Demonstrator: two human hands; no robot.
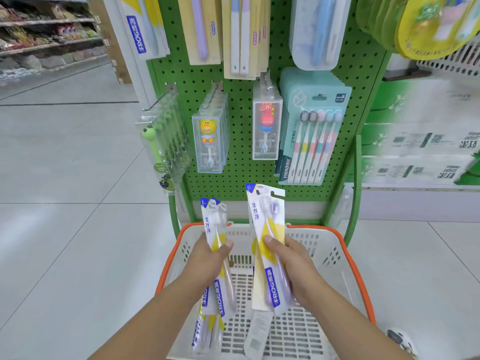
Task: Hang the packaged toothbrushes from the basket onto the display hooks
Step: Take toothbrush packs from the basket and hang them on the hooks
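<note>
Green perforated pegboard [241, 178] fills the shop end-cap ahead of you, over pale glossy floor tiles, with toothbrush packs already hanging on its metal hooks. Below it sits the white slotted plastic basket [335, 258] with an orange rim. You are mid-pick: your left hand [207, 258] grasps a pack of toothbrushes [217, 245], apparently more than 1 stacked, and your right hand [288, 266] grasps another pack [265, 229], thumb on its face; both are lifted just above the basket. More packs [205, 331] lie inside near the front edge. Each pack is a flat, stiff card with a clear blister over a lilac brush, and a slot cut in the top edge. Next, I judge, you must raise 1 pack to a matching hook, likely the top-left FROG row [140, 29], and thread that slot over the hook tip.
</note>
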